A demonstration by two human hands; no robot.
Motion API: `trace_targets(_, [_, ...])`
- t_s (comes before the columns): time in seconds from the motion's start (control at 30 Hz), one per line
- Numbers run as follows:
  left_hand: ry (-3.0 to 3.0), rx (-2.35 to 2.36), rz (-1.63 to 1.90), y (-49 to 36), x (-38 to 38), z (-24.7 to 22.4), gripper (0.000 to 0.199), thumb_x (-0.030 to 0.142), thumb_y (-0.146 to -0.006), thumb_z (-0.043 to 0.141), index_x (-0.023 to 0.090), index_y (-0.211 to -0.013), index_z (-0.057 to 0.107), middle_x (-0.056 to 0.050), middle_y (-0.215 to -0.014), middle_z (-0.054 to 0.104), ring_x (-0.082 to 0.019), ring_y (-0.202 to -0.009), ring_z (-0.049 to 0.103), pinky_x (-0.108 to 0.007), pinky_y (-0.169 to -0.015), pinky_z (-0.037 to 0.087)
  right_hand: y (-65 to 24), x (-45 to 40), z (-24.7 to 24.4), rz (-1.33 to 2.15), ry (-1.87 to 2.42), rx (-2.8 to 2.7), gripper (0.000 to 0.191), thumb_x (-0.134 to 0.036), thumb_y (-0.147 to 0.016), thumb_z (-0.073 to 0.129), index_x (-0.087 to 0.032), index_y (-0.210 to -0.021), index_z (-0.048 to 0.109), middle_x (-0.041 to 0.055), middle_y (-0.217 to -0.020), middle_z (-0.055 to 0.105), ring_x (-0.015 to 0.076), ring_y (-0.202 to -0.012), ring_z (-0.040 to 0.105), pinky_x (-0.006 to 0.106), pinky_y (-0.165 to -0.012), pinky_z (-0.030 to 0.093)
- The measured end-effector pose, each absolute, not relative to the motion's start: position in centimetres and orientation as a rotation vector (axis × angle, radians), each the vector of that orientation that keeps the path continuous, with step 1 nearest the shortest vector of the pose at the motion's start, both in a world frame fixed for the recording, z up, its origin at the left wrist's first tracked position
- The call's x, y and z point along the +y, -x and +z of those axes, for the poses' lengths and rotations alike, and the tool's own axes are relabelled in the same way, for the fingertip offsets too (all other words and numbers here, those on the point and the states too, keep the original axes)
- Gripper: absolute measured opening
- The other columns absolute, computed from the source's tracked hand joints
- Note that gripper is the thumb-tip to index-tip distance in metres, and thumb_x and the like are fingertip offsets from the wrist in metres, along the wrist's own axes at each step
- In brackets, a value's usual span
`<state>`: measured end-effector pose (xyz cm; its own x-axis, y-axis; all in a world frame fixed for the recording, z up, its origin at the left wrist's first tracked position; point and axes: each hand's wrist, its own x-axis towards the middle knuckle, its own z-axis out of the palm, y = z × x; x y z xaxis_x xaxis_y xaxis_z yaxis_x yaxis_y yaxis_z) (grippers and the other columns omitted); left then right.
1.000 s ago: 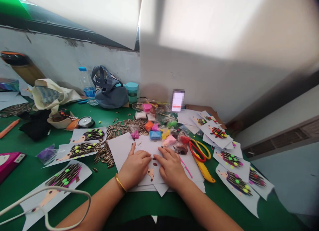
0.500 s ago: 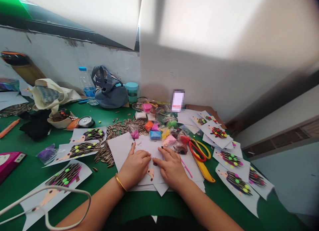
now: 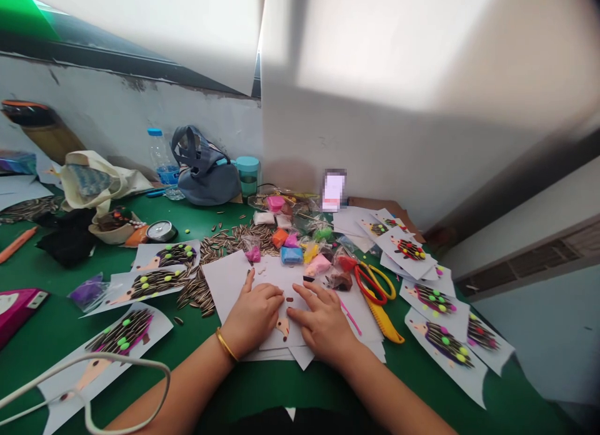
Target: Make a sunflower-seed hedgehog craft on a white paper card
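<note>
The person's left hand [image 3: 253, 316] lies palm down on a white rectangular sheet of paper [image 3: 284, 271], fingers bent inward and its grip loose; no object shows in it, though its underside is hidden. The right hand [image 3: 321, 316] has its fingers spread, its grip relaxed and apparently unloaded, fingertips down on the paper; whether anything lies under them cannot be told.

Between the hands sits a small peach clay animal face with a dark nose [image 3: 283, 329], and above it, just beside the right fingertips, a small brown clay oval [image 3: 289, 299]. The left hand probably steadies the sheet, leaving the right fingers free for fine contact. Colourful plastic-wrapped clay packets [image 3: 292, 255] and striped sunflower seeds [image 3: 225, 241] are heaped just beyond the paper, presumably for easy reach, while white cards with seed-spined hedgehogs [image 3: 443, 344] lie spread at both sides of the green table [image 3: 262, 379], perhaps to keep their raised surfaces undisturbed.

Counted: one face, at least one oval, three hedgehog cards on the left, at least six on the right, partly overlapping. There is one yellow plastic-handled cutter [image 3: 387, 322], one thin pink stick [image 3: 351, 314], apparently one pair of red-and-yellow-handled scissors [image 3: 364, 282], roughly ten packets, and seeds too many to count.
</note>
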<state>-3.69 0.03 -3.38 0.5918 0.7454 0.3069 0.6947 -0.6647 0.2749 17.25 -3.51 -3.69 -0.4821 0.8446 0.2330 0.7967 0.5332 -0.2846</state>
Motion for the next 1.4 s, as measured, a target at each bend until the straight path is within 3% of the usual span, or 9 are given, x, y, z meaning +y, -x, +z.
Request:
trace_targets(0.13, [-2.667, 1.219, 0.590, 3.8, 0.0, -3.1, 0.023, 0.013, -0.087, 0.054, 0.022, -0.101, 0.071, -0.005, -0.104, 0.073, -0.023, -0.101, 0.065, -0.061, -0.119, 0.004, -18.0, -3.5, -3.1, 0.191, 1.413, -2.315, 0.043, -0.014, -0.083, 0.054, -0.027, -0.124, 0.063, 0.0055, -0.134, 0.058, 0.0257, -0.123, 0.047, 0.043, -0.103, 0.034])
trace_targets(0.27, [-2.656, 1.175, 0.590, 3.9, 0.0, -3.1, 0.027, 0.012, -0.088, 0.051, 0.022, -0.104, 0.069, -0.005, -0.111, 0.072, -0.022, -0.108, 0.064, -0.059, -0.120, 0.003, -20.6, -3.5, -2.9, 0.094, 1.680, -2.192, 0.022, -0.019, -0.090, 0.051, -0.019, -0.106, 0.066, 0.0093, -0.107, 0.065, 0.0241, -0.100, 0.057, 0.036, -0.089, 0.043])
trace_targets(0.4, [-2.667, 1.120, 0.619, 3.9, 0.1, -3.4, 0.029, 0.010, -0.088, 0.050, 0.021, -0.107, 0.068, -0.005, -0.113, 0.072, -0.021, -0.114, 0.062, -0.055, -0.121, 0.009, -22.9, -3.5, -3.1, -0.051, 1.981, -2.240, 0.013, -0.018, -0.090, 0.052, -0.019, -0.093, 0.065, 0.0084, -0.092, 0.064, 0.0247, -0.089, 0.059, 0.034, -0.074, 0.043])
trace_targets(0.8, [-2.679, 1.043, 0.617, 4.2, 0.5, -3.7, 0.026, 0.009, -0.087, 0.050, 0.022, -0.098, 0.070, -0.002, -0.112, 0.072, -0.018, -0.112, 0.063, -0.052, -0.121, 0.008, -23.0, -2.5, -1.9, -0.015, 2.123, -2.373, 0.012, -0.013, -0.085, 0.056, -0.017, -0.093, 0.064, 0.0083, -0.094, 0.066, 0.0250, -0.091, 0.062, 0.032, -0.070, 0.038])
trace_targets(0.9, [-2.719, 1.054, 0.650, 4.5, 0.8, -3.6, 0.026, 0.010, -0.087, 0.050, 0.022, -0.098, 0.070, -0.004, -0.115, 0.070, -0.020, -0.114, 0.061, -0.051, -0.117, 0.023, -22.4, -2.4, -1.4, -0.011, 2.053, -2.359, 0.011, -0.015, -0.087, 0.056, -0.018, -0.092, 0.065, 0.0074, -0.094, 0.066, 0.0233, -0.090, 0.061, 0.031, -0.071, 0.038])
trace_targets(0.97, [-2.726, 1.212, 0.675, 4.9, 1.4, -3.3, 0.024, 0.012, -0.087, 0.052, 0.021, -0.099, 0.070, -0.008, -0.114, 0.069, -0.023, -0.108, 0.061, -0.046, -0.105, 0.039, -21.5, -2.4, -1.2, 0.009, 1.972, -2.354, 0.011, -0.017, -0.088, 0.056, -0.019, -0.092, 0.066, 0.0065, -0.093, 0.066, 0.0220, -0.089, 0.061, 0.031, -0.072, 0.038])
trace_targets(1.03, [-2.673, 1.522, 0.659, 5.7, 2.2, -2.7, 0.022, 0.015, -0.087, 0.053, 0.020, -0.098, 0.071, -0.010, -0.104, 0.069, -0.025, -0.097, 0.062, -0.041, -0.087, 0.048, -20.5, -2.3, -1.1, 0.035, 1.884, -2.354, 0.010, -0.019, -0.089, 0.056, -0.020, -0.091, 0.066, 0.0060, -0.091, 0.066, 0.0215, -0.087, 0.060, 0.031, -0.072, 0.038])
trace_targets(1.23, [-2.520, 2.000, 0.394, 7.7, 4.7, -1.9, 0.028, 0.027, -0.088, 0.056, 0.021, -0.111, 0.071, -0.010, -0.096, 0.067, -0.028, -0.092, 0.060, -0.039, -0.077, 0.046, -17.7, -1.9, -1.9, 0.079, 1.626, -2.352, 0.011, -0.018, -0.089, 0.057, -0.020, -0.088, 0.067, 0.0054, -0.086, 0.065, 0.0207, -0.083, 0.059, 0.031, -0.071, 0.038])
trace_targets(1.4, [-2.491, 1.951, 0.318, 7.4, 5.2, -2.3, 0.024, 0.028, -0.089, 0.053, 0.025, -0.099, 0.075, -0.008, -0.095, 0.067, -0.027, -0.094, 0.060, -0.038, -0.080, 0.043, -17.0, -1.9, -3.0, 0.144, 1.511, -2.291, 0.012, -0.015, -0.088, 0.057, -0.020, -0.087, 0.067, 0.0052, -0.085, 0.065, 0.0199, -0.081, 0.058, 0.030, -0.072, 0.039])
